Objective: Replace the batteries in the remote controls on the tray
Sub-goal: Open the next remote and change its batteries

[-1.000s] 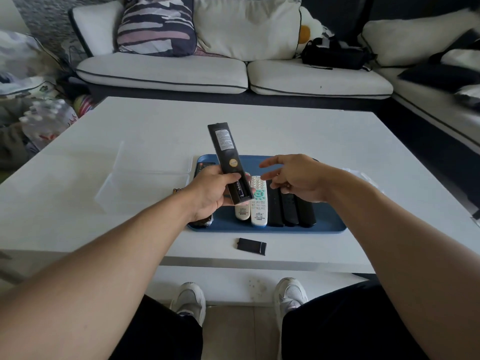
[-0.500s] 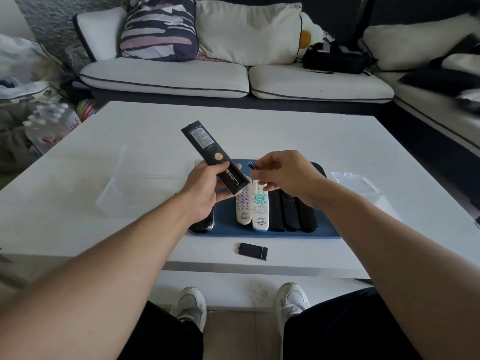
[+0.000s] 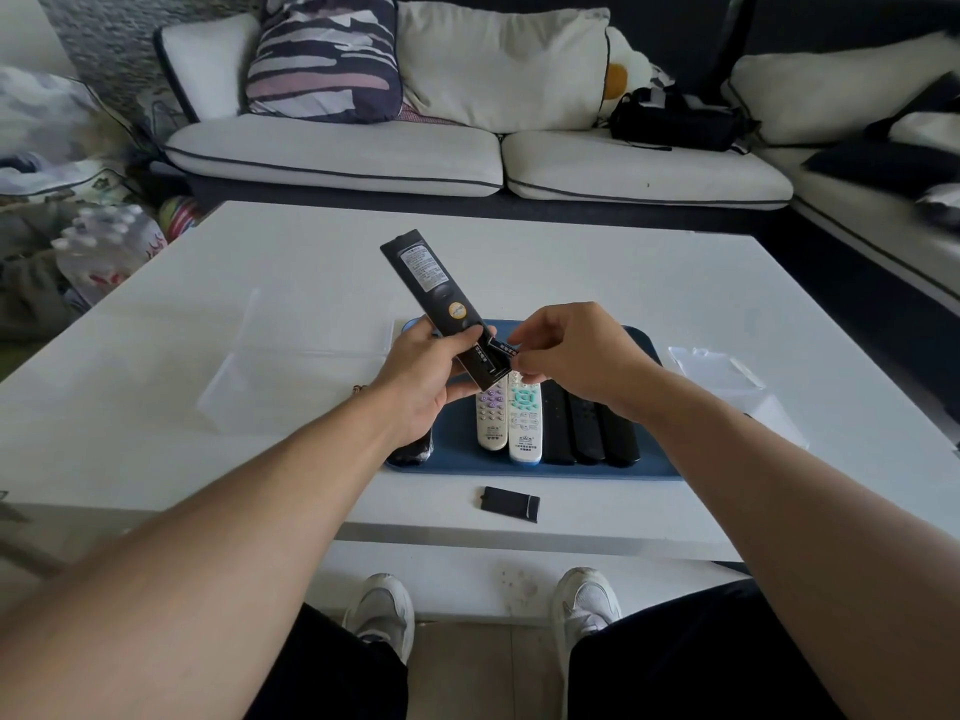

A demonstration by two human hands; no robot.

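Note:
My left hand [image 3: 421, 376] grips a long black remote [image 3: 436, 293] back side up above the blue tray [image 3: 649, 470], its open battery bay [image 3: 488, 363] at the near end. My right hand [image 3: 571, 350] pinches a dark battery [image 3: 505, 348] at the right edge of that bay. On the tray lie two white remotes [image 3: 511, 423] and several black remotes [image 3: 587, 428]; another black one [image 3: 413, 452] is partly hidden under my left wrist. The black battery cover [image 3: 511, 504] lies on the white table [image 3: 675, 283] in front of the tray.
A clear plastic box [image 3: 291, 361] stands left of the tray and clear plastic packaging [image 3: 722, 371] lies to its right. Sofas with cushions and a black bag [image 3: 675, 119] stand behind the table. Bottled water [image 3: 104, 246] sits on the floor at left.
My left hand tilted the black remote's far end to the left. My right hand closed its fingers on a battery and brought it to the open bay.

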